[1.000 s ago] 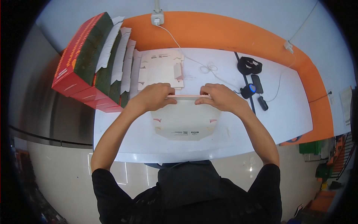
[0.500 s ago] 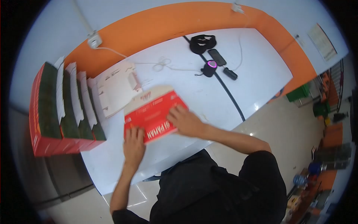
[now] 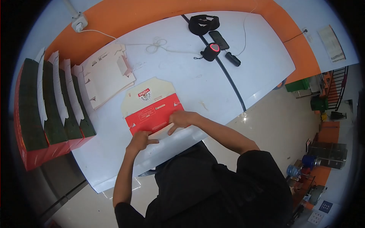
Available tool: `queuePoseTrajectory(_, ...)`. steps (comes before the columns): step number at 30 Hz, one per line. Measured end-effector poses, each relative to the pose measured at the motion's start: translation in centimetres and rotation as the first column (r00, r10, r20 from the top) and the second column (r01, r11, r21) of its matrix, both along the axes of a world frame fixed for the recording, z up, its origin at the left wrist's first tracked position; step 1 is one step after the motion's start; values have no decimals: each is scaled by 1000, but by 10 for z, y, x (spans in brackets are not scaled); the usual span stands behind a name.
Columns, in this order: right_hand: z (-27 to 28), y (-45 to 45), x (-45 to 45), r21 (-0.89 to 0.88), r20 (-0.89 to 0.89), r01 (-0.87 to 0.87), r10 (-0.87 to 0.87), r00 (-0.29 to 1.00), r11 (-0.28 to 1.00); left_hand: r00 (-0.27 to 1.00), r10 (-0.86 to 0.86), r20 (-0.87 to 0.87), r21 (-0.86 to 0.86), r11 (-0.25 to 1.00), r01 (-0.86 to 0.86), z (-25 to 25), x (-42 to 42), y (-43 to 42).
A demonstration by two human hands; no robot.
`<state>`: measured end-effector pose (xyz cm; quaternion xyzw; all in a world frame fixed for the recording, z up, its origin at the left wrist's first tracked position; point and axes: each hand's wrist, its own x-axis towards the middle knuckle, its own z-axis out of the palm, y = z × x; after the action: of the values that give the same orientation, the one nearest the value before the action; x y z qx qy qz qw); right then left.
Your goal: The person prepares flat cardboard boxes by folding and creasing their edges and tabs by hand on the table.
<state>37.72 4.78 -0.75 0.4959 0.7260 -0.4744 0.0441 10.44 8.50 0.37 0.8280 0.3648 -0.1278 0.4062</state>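
A flat red and cream cardboard food box (image 3: 154, 114) lies on the white table (image 3: 213, 91) in front of me. Its far flap is cream with a printed logo, and its middle panel is red with small white print. My left hand (image 3: 140, 142) grips the near left corner, thumb pointing right along the edge. At the near right side my right hand (image 3: 181, 119) holds the same edge, fingers bent over the red panel and thumb lower down. Between the hands, a pale strip of the box's near part shows, tilted against the red panel.
Several assembled red boxes with dark green sides (image 3: 32, 110) stand in a row at the left. Behind them lie flat cream box blanks (image 3: 108, 76). Farther back are a black strap (image 3: 204, 24), a phone (image 3: 219, 40), a small black device (image 3: 211, 52) and a white cable (image 3: 156, 45).
The near panel with large white lettering has turned out of sight, and a pale strip shows there now. Both hands have shifted to the near edge. The camera view has shifted as well.
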Motion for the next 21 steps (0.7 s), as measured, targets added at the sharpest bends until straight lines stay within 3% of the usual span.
queuePoseTrajectory(1, 10, 6, 1, -112, 13, 8, -6, 1000, 994, 1000, -1, -14, -23, 1000, 0, -1, 4, 4)
queuePoseTrajectory(4, -16, -9, 1, 227, 21, -5, 0, 1000, 974, 998, -65, 20, 295, 954, 57, -18, 3, -13)
queuePoseTrajectory(7, -23, -9, -1, 171, 74, -14, 2, 997, 985, 991, -80, 111, 694, 720, -20, -8, 13, -29)
queuePoseTrajectory(10, -21, -13, -4, 198, 50, 58, -69, 996, 979, 989, 63, 134, 550, 825, -127, -43, 29, -34)
queuePoseTrajectory(13, -17, -12, -5, 219, 68, 50, -67, 995, 974, 997, 67, 48, 458, 885, -82, -46, 28, -22)
queuePoseTrajectory(19, -25, -19, -7, 347, 76, 15, -44, 996, 938, 990, 21, 138, 561, 822, -96, -45, 28, -24)
queuePoseTrajectory(21, -17, -27, -10, 324, 77, 14, -42, 996, 946, 997, 4, 80, 477, 878, -41, -34, 27, -30)
